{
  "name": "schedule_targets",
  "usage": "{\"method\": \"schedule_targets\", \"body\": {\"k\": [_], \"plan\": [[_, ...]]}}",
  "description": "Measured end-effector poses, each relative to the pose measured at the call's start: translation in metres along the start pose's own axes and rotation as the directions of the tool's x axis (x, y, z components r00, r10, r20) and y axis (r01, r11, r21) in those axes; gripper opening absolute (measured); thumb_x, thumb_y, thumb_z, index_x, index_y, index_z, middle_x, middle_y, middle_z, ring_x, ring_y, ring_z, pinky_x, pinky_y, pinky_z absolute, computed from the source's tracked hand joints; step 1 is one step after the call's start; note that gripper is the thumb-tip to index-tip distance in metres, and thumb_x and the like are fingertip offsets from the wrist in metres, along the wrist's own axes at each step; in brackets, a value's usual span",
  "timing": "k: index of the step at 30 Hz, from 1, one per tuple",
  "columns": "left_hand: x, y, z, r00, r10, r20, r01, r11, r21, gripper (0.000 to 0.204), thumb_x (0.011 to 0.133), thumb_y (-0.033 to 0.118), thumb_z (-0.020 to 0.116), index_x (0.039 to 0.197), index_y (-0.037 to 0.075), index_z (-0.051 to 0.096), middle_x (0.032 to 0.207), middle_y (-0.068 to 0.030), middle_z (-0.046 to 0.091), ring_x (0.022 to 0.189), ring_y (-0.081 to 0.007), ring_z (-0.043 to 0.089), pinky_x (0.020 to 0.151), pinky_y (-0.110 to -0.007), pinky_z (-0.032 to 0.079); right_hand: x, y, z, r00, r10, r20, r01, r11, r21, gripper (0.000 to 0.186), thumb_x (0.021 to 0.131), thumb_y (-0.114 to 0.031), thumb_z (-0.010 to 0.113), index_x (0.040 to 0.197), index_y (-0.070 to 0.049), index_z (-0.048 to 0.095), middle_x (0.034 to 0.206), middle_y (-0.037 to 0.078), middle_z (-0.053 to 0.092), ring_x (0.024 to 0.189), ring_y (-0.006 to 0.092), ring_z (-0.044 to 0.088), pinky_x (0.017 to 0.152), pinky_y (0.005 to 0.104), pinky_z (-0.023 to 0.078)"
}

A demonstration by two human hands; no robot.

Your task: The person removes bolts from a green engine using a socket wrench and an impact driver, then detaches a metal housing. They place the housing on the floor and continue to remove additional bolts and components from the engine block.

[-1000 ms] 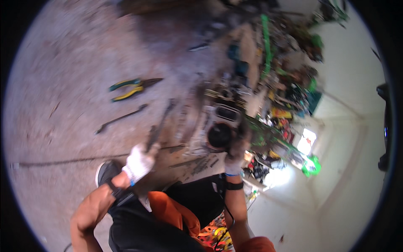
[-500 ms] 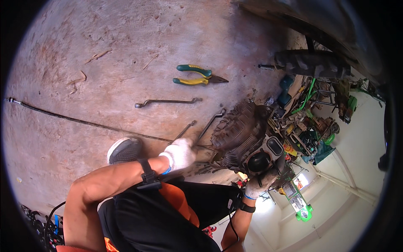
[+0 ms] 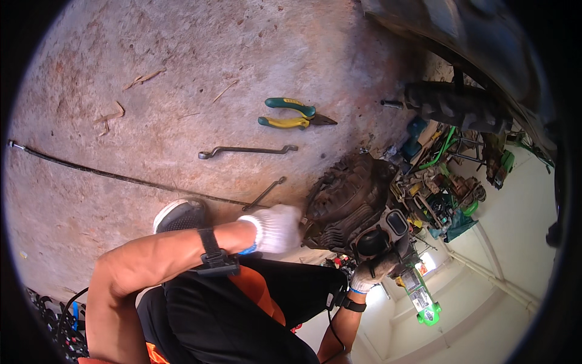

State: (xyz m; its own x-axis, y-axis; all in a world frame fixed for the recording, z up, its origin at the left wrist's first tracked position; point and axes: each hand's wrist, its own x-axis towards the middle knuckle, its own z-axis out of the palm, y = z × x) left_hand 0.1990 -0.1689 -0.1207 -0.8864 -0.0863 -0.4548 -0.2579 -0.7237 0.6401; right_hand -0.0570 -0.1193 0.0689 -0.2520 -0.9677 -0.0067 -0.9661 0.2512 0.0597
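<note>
My left hand [image 3: 279, 229], in a white knit glove, is closed beside the left edge of a dirty, finned engine block [image 3: 348, 209]. Its fingertips are blurred, and whatever they hold is hidden. My right hand [image 3: 371, 274], in a stained glove, grips the block's lower right side near a round dark opening [image 3: 371, 242]; some of its fingers are out of sight. A short ring wrench [image 3: 265, 194] lies just above my left hand. Farther off are a longer offset ring wrench [image 3: 247, 150] and pliers [image 3: 297, 115] with green and yellow handles.
A long black cable [image 3: 121, 176] crosses the concrete floor [image 3: 182, 48] on the left, running past my shoe [image 3: 182, 216]. A treaded tyre [image 3: 458, 104] stands at the upper right. Piled metal parts [image 3: 445, 194] lie beyond the block.
My left hand has moved right, up to the block's edge. A ring wrench that stuck out from it no longer shows. My right hand stays on the block.
</note>
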Motion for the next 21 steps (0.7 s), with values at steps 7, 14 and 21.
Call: {"method": "schedule_targets", "body": {"k": [7, 14, 21], "plan": [[0.003, -0.018, 0.025, 0.994, 0.096, -0.057, -0.092, 0.993, 0.068, 0.071, 0.105, 0.025, 0.067, 0.162, -0.001, 0.035, 0.117, -0.0337, 0.075, 0.117, -0.0528, 0.070, 0.096, -0.056, 0.057, 0.009, -0.009, 0.005, 1.000, -0.014, 0.015, 0.013, 1.000, 0.017, 0.090, 0.081, -0.019, 0.084, 0.161, -0.002, 0.045, 0.149, 0.018, 0.060, 0.139, 0.0338, 0.059, 0.119, 0.0474, 0.048], [0.028, -0.063, 0.038, 0.996, -0.078, -0.051, 0.070, 0.987, -0.142, 0.058, 0.104, 0.016, 0.066, 0.160, 0.009, 0.054, 0.126, -0.0304, 0.075, 0.125, -0.0472, 0.069, 0.102, -0.051, 0.056, 0.012, -0.008, 0.003, 0.997, -0.061, 0.051, 0.061, 0.998, -0.016, 0.104, 0.071, -0.019, 0.095, 0.160, -0.003, 0.044, 0.146, 0.017, 0.062, 0.136, 0.0340, 0.061, 0.117, 0.0474, 0.050], [0.017, -0.056, 0.018, 0.989, -0.056, -0.138, -0.023, 0.856, -0.516, 0.039, 0.111, 0.022, 0.065, 0.140, -0.004, 0.065, 0.103, -0.0132, 0.076, 0.094, -0.0226, 0.072, 0.084, -0.036, 0.058, 0.001, 0.015, 0.011, 0.981, 0.191, -0.032, -0.165, 0.912, 0.377, 0.074, 0.102, -0.020, 0.072, 0.166, -0.002, 0.041, 0.156, 0.016, 0.056, 0.142, 0.0290, 0.057, 0.119, 0.0426, 0.050]]}}
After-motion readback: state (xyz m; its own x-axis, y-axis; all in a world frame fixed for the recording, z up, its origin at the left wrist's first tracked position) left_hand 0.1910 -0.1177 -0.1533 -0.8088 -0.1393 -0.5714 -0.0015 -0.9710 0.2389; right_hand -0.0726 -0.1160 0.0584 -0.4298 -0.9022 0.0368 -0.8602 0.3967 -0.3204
